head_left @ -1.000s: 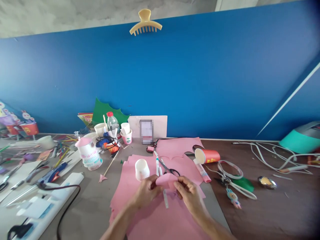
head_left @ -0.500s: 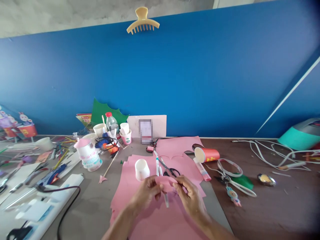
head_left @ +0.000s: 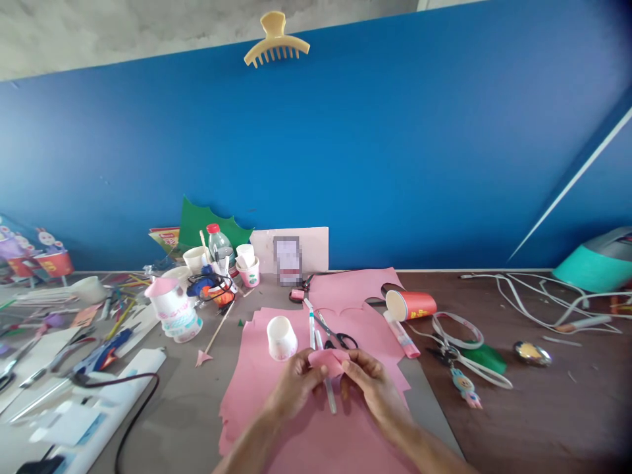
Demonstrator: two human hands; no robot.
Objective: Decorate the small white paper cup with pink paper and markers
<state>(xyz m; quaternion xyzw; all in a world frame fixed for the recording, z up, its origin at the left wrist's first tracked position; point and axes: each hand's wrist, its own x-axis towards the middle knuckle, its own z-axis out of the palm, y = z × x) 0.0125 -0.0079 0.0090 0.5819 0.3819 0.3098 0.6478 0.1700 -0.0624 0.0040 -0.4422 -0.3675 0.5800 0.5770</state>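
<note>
At the far left I see red cups (head_left: 55,264) with rabbit figures rising from them, then a blue glue gun (head_left: 101,354) among scattered tools and a white power strip (head_left: 126,388) with a dark cord. Next stands a tower of cups (head_left: 175,313) topped with a pink cone, and beside it a thin stick (head_left: 217,334) with a pink paper tip. A white paper cup (head_left: 282,339) sits on the big pink sheet (head_left: 336,451), near the person's left hand (head_left: 296,385), whose thumb and fingers pinch the left edge of a small pink paper piece (head_left: 326,360). That piece is held up over the sheet, and the right hand (head_left: 370,382) pinches its right edge the same way. Black-handled scissors (head_left: 342,338) lie just behind it. Farther right, a red paper cup (head_left: 413,305) rests on its side, then a keychain (head_left: 464,387) with a small figure, a shiny object (head_left: 532,353), and tangled white cables (head_left: 526,309).
</note>
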